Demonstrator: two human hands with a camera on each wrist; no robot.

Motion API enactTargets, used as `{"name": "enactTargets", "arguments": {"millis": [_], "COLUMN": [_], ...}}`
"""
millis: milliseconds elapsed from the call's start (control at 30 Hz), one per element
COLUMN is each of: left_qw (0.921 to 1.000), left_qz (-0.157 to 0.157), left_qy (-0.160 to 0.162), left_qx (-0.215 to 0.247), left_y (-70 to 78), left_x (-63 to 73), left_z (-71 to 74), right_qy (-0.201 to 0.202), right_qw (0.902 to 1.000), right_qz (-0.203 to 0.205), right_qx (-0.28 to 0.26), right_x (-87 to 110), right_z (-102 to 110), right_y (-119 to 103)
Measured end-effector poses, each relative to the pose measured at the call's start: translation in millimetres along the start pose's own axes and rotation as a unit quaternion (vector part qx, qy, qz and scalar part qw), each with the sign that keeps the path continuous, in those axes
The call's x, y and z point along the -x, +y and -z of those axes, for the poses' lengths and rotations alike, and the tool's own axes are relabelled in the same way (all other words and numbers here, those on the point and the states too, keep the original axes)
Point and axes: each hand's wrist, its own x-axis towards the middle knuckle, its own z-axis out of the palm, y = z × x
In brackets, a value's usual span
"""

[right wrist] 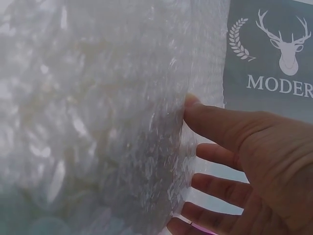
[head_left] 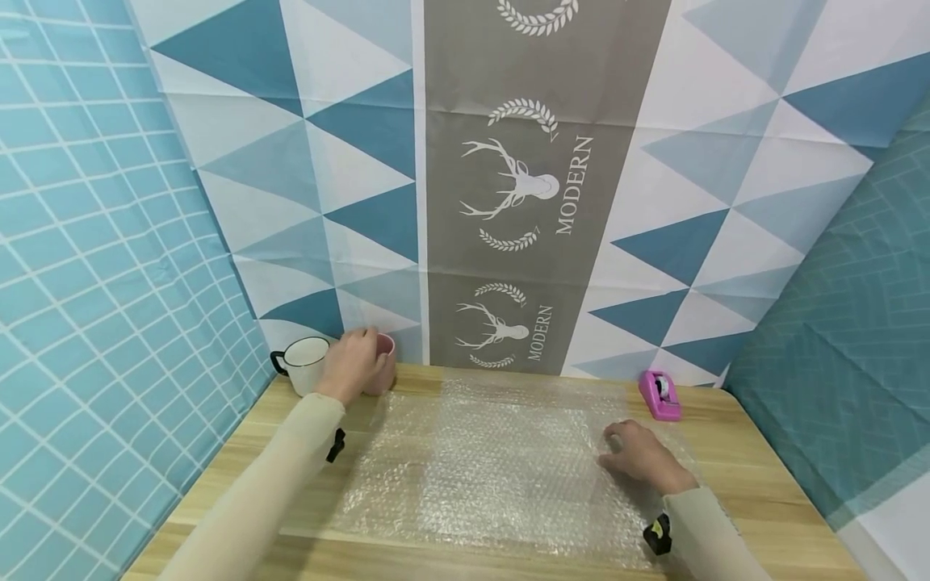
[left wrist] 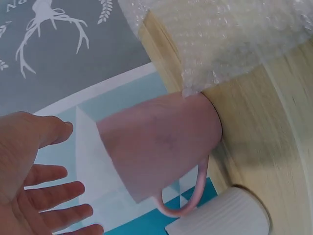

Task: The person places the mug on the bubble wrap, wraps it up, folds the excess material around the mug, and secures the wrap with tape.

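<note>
Head view: I am counting one pink mug [head_left: 386,376], standing at the back left of the wood-grain tabletop [head_left: 748,460], the left hand [head_left: 353,365] reaching above its rim; one white mug [head_left: 305,377] with black handle and dark rim, standing just left of it; one sheet of bubble wrap [head_left: 508,468], lying across the middle, the right hand [head_left: 641,453] poising over its right part; one magenta tape dispenser [head_left: 660,396], sitting at the back right before the deer-printed wall covering [head_left: 508,186]. Left wrist view: the pink mug is turning its handle toward the white mug; the left hand is grasping nothing, fingers spreading apart beside the mouth. Right wrist view: the right hand is clasping nothing, fingers spreading loosely, thumb tip overlapping the bubble wrap; whether they are touching, I cannot tell.
</note>
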Motion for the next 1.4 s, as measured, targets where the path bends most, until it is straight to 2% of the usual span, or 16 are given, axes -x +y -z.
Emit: {"name": "enactTargets", "arguments": {"millis": [167,433,733,967,1033,1233,1400], "left_qw": [0.9982,0.9972,0.9942,0.9974,0.9976,0.9983,0.9987], "left_qz": [0.028,0.025,0.017,-0.001,0.003,0.020,0.010], "left_qy": [-0.051,-0.060,-0.095,-0.067,-0.066,-0.055,-0.049], "left_qx": [0.017,0.037,0.048,0.026,0.021,0.005,-0.014], "left_y": [4.7,5.2,3.7,4.3,4.3,6.4,7.9], "left_x": [-6.1,-7.3,-7.6,-9.5,-9.8,-10.8,-9.3], "left_z": [-10.9,-18.8,-28.5,-40.9,-43.0,-40.6,-38.3], "right_qy": [0.002,0.004,0.006,0.005,0.006,0.008,0.005], "right_qw": [1.0000,0.9999,0.9999,1.0000,0.9999,0.9999,0.9999], "right_qz": [-0.002,0.003,0.008,-0.001,0.000,0.006,0.005], "right_qx": [0.008,0.011,0.009,0.007,0.008,0.011,0.010], "right_x": [-0.3,-1.0,0.1,1.6,1.8,1.0,0.6], "right_z": [-2,-3,-4,-3,-3,-3,-4], "right_y": [1,2,4,4,4,2,2]}}
